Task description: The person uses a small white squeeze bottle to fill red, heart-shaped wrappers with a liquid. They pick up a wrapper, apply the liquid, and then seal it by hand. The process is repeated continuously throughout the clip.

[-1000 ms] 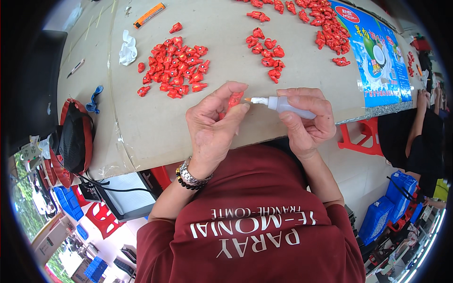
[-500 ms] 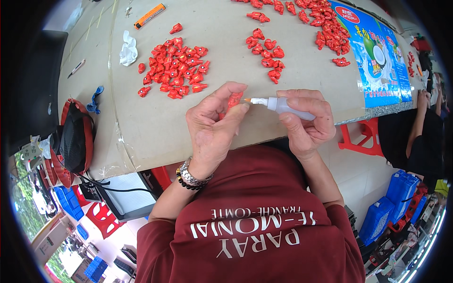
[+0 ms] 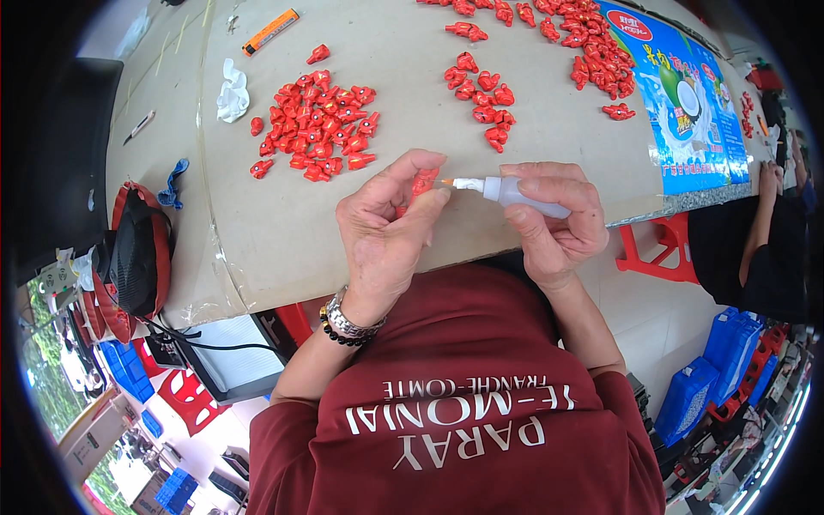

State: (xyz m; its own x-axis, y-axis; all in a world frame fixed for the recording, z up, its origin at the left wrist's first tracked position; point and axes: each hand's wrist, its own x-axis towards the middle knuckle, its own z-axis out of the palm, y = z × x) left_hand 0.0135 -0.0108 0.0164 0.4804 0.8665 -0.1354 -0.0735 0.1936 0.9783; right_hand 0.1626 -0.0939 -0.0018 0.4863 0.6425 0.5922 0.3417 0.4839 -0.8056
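My left hand point(image 3: 386, 227) pinches a small red plastic piece point(image 3: 423, 182) just above the near edge of the table point(image 3: 257, 223). My right hand point(image 3: 554, 219) grips a small clear squeeze bottle point(image 3: 515, 190) lying sideways, its thin nozzle tip touching the red piece. A heap of similar red pieces point(image 3: 318, 124) lies on the table beyond my left hand. A smaller group of red pieces point(image 3: 482, 90) lies beyond the bottle.
More red pieces point(image 3: 584, 34) spread along the far right beside a blue printed sheet point(image 3: 687, 103). A white crumpled tissue point(image 3: 232, 90), an orange cutter point(image 3: 270, 30) and a black-and-red bag point(image 3: 133, 257) are at the left. Another person's arm point(image 3: 764, 223) is at the right.
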